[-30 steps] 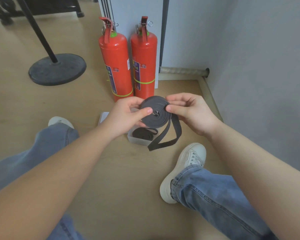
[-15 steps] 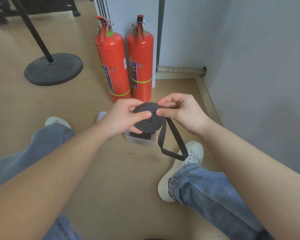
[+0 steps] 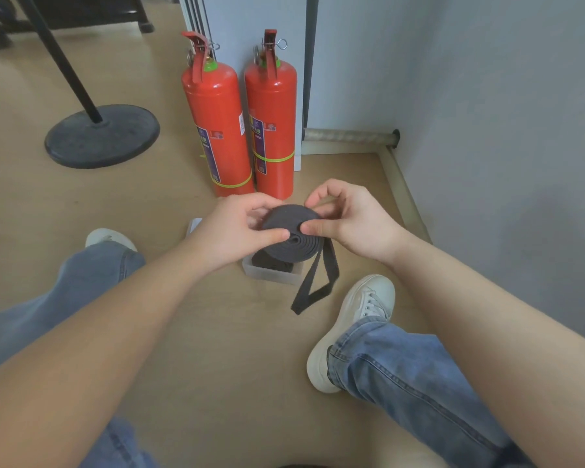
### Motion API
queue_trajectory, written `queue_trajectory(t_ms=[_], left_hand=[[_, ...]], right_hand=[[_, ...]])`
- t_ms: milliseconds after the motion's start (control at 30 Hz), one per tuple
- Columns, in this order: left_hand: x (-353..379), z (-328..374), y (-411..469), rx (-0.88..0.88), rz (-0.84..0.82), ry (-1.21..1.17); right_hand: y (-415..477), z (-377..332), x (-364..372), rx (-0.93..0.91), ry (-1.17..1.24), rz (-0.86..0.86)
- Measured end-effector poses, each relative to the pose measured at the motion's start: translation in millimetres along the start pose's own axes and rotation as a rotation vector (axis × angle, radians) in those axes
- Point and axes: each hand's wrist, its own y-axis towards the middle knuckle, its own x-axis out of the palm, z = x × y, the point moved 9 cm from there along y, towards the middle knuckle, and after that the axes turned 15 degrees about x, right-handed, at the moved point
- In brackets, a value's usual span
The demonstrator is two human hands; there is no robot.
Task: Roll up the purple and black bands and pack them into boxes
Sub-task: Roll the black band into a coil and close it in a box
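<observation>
A black band [image 3: 289, 219] is wound into a flat coil that I hold above the floor. My left hand [image 3: 232, 233] pinches its left side, thumb near the centre hole. My right hand [image 3: 350, 217] grips the right edge. A loose loop of the band [image 3: 314, 282] hangs down from the coil. Right below it on the floor sits a clear plastic box [image 3: 272, 275] with another dark band partly visible inside. No purple band is in view.
Two red fire extinguishers [image 3: 240, 130] stand just behind the box against a white panel. A black round stand base [image 3: 102, 135] lies at the far left. A grey wall [image 3: 504, 130] runs along the right. My legs and white shoes [image 3: 355, 325] flank the box.
The coil has tilted flatter and the loose hanging loop has grown shorter as more band went onto the roll. Both hands have kept their hold.
</observation>
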Motion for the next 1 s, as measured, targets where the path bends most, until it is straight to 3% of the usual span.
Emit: queue_trajectory(t_ms=[167,433,667,1000], left_hand=[[6,-8,-5,-0.09,0.009,-0.097],[4,-9,-7,-0.121,0.155,-0.347],[2,-1,-4,-0.04,-0.053,-0.046],[0,-7,-6,-0.111,0.106,-0.289]], right_hand=[[2,5,1,0.002,-0.074,0.052],[1,6,-6,-0.024,0.233,0.001],[0,0,8,-0.051,0.063,-0.021],[4,2,-5,-0.099,0.155,0.056]])
